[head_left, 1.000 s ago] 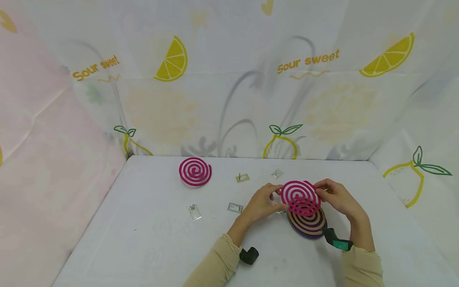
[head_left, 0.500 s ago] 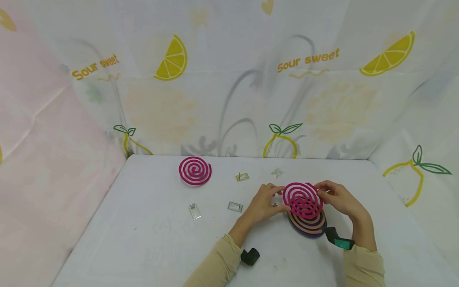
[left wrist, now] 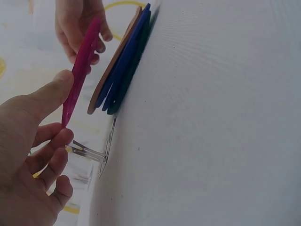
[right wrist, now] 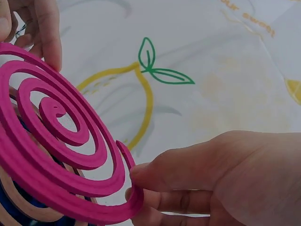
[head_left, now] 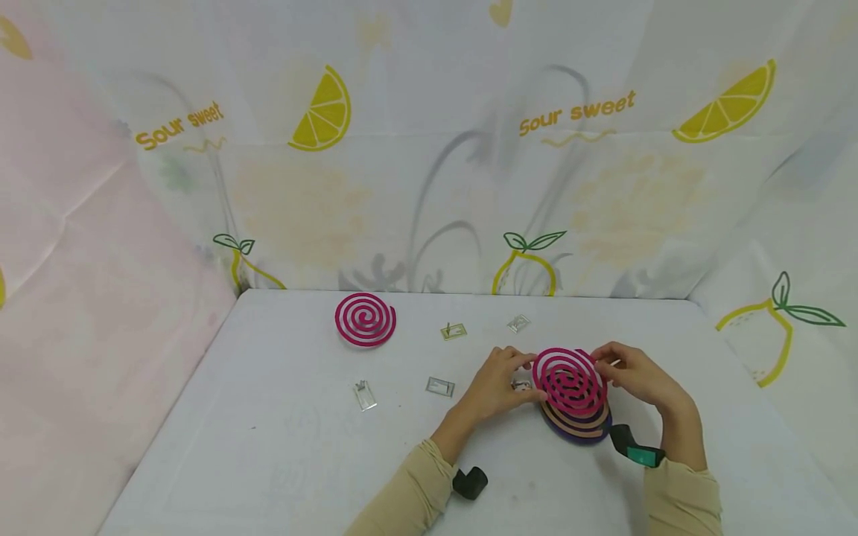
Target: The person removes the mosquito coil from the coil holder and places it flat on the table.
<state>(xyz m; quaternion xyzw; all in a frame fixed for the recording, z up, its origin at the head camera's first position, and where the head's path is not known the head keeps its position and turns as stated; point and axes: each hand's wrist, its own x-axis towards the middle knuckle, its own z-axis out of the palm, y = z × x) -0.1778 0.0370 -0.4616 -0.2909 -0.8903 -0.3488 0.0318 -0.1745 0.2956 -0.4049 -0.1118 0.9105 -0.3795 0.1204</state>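
Observation:
Both hands hold a pink mosquito coil [head_left: 570, 381] by its edge in the head view. My left hand [head_left: 494, 385] pinches its left side between thumb and fingers. At the upper right edge, my right hand [head_left: 635, 376] grips it, thumb against the coil's outer end in the right wrist view. Below the pink coil lies a stack of coils [head_left: 578, 435]. In the left wrist view, the stack shows a tan coil [left wrist: 106, 75], a blue one [left wrist: 123, 61] and a dark green one [left wrist: 126, 84], with a gap between them and the pink coil.
Another pink coil [head_left: 365, 318] lies at the back left of the white table [head_left: 268, 461]. Several small metal coil stands are spread about, including a silver one [head_left: 364, 395] and a gold one [head_left: 453, 331]. One stand [head_left: 521, 385] sits close by the left hand.
Both hands have moved the pink coil slightly right and toward the person, so it covers more of the stack in the head view. The grip on it stays.

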